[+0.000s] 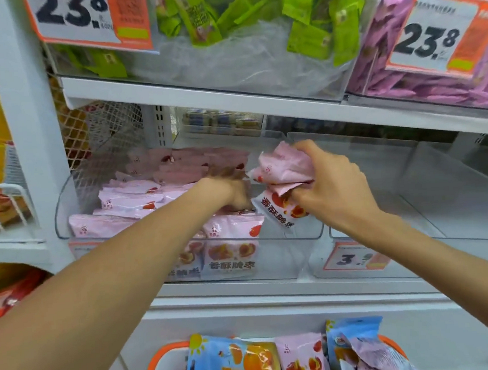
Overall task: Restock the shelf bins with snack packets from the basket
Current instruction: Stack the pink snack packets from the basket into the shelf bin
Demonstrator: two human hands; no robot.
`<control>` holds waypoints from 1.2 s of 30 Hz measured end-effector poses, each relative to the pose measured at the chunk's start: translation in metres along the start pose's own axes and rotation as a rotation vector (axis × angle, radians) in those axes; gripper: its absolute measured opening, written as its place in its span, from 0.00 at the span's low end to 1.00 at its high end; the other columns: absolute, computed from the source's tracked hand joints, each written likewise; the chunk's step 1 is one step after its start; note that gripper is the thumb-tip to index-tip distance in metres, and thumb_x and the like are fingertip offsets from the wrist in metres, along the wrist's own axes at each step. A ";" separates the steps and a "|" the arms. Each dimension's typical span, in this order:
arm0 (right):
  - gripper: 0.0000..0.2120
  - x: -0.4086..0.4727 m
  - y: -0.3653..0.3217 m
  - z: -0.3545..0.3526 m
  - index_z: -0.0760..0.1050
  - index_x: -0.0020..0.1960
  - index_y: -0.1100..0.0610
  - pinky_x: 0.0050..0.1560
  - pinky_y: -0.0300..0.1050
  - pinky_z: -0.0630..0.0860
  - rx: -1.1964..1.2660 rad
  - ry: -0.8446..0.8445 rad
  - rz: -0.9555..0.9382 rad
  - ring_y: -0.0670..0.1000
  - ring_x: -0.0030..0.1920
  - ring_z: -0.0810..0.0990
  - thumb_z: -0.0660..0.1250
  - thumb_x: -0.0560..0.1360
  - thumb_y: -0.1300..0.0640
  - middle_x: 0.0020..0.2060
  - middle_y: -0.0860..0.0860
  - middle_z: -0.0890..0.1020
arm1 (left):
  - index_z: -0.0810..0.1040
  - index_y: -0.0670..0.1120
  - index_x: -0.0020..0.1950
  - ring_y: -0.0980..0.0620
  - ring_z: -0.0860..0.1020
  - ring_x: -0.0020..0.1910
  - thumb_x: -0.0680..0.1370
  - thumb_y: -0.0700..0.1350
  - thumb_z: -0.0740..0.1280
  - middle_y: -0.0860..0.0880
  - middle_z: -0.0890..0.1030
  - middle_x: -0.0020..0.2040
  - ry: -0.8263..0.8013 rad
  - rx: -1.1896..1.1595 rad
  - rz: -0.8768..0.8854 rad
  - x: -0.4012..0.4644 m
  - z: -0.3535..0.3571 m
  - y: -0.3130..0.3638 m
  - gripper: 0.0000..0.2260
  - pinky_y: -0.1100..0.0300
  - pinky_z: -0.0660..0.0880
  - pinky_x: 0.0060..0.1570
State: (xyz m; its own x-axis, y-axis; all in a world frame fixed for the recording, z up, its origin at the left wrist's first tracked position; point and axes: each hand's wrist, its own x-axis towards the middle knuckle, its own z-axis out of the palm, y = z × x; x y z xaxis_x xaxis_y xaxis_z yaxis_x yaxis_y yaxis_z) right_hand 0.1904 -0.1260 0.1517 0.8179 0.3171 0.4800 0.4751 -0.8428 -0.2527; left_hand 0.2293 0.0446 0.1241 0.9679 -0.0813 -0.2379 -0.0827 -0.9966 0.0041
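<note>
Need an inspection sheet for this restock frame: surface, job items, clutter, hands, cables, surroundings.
Surface: white shelf carrying a clear bin, partly filled.
Job's things: pink snack packets piled in the bin's left and middle; orange basket below, holding blue and pink packets.
Clutter: nothing seen.
Hands: left hand reaches into the bin among the packets, fingers blurred; right hand grips a bunch of pink packets over the bin's right side.
Cables: nothing seen.
Surroundings: green packets and purple packets in bins above; price tag; an empty clear bin to the right.
</note>
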 end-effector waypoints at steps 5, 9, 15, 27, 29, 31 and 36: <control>0.24 0.024 -0.007 0.009 0.64 0.68 0.54 0.39 0.46 0.66 -0.260 -0.041 -0.095 0.63 0.49 0.77 0.64 0.73 0.56 0.54 0.56 0.78 | 0.54 0.53 0.77 0.46 0.44 0.77 0.80 0.56 0.55 0.49 0.46 0.79 -0.001 0.031 -0.007 0.011 0.005 -0.003 0.27 0.42 0.45 0.74; 0.24 0.058 -0.011 0.033 0.61 0.69 0.54 0.46 0.49 0.70 -0.444 -0.106 -0.131 0.62 0.56 0.77 0.63 0.76 0.60 0.60 0.58 0.75 | 0.59 0.50 0.76 0.44 0.56 0.75 0.79 0.57 0.56 0.48 0.56 0.78 -0.088 0.005 -0.016 0.025 0.008 -0.005 0.27 0.45 0.55 0.71; 0.35 0.116 0.003 0.062 0.54 0.75 0.51 0.65 0.53 0.67 -0.626 -0.421 -0.069 0.59 0.69 0.68 0.69 0.75 0.54 0.71 0.56 0.68 | 0.66 0.47 0.73 0.43 0.67 0.70 0.80 0.61 0.55 0.46 0.65 0.74 -0.160 -0.120 0.032 0.048 0.012 -0.010 0.27 0.46 0.63 0.69; 0.27 0.131 0.014 0.084 0.65 0.71 0.50 0.72 0.61 0.48 -0.797 -0.536 -0.132 0.59 0.75 0.52 0.66 0.75 0.46 0.73 0.55 0.63 | 0.72 0.51 0.60 0.46 0.77 0.51 0.67 0.54 0.73 0.48 0.79 0.53 0.415 -0.495 -0.077 0.057 -0.016 -0.014 0.24 0.56 0.75 0.48; 0.33 0.127 0.014 0.074 0.64 0.72 0.54 0.72 0.61 0.48 -0.795 -0.490 -0.152 0.59 0.75 0.53 0.68 0.72 0.41 0.73 0.55 0.62 | 0.76 0.50 0.51 0.46 0.78 0.47 0.68 0.52 0.73 0.49 0.79 0.47 0.449 -0.365 -0.084 0.062 -0.016 -0.015 0.15 0.59 0.71 0.41; 0.43 0.117 0.013 0.061 0.63 0.72 0.57 0.72 0.60 0.52 -0.812 -0.457 -0.103 0.59 0.74 0.54 0.70 0.67 0.34 0.73 0.57 0.60 | 0.79 0.50 0.46 0.46 0.79 0.46 0.67 0.55 0.74 0.49 0.79 0.43 0.478 -0.345 -0.102 0.066 -0.016 -0.014 0.13 0.59 0.71 0.40; 0.42 0.078 0.010 0.042 0.60 0.73 0.59 0.73 0.57 0.49 -0.823 -0.533 -0.075 0.59 0.75 0.46 0.68 0.69 0.35 0.75 0.58 0.50 | 0.76 0.46 0.47 0.43 0.79 0.52 0.63 0.53 0.78 0.46 0.81 0.50 0.358 -0.296 -0.110 0.079 -0.016 -0.005 0.19 0.53 0.77 0.53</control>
State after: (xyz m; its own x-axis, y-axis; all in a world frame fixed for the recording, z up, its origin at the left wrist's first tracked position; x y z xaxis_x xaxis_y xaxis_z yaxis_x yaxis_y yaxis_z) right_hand 0.2728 -0.0917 0.1515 0.9302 0.3665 -0.0225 0.3231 -0.7880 0.5241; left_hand 0.3099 0.0428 0.1206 0.9923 0.0764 0.0971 0.0456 -0.9570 0.2864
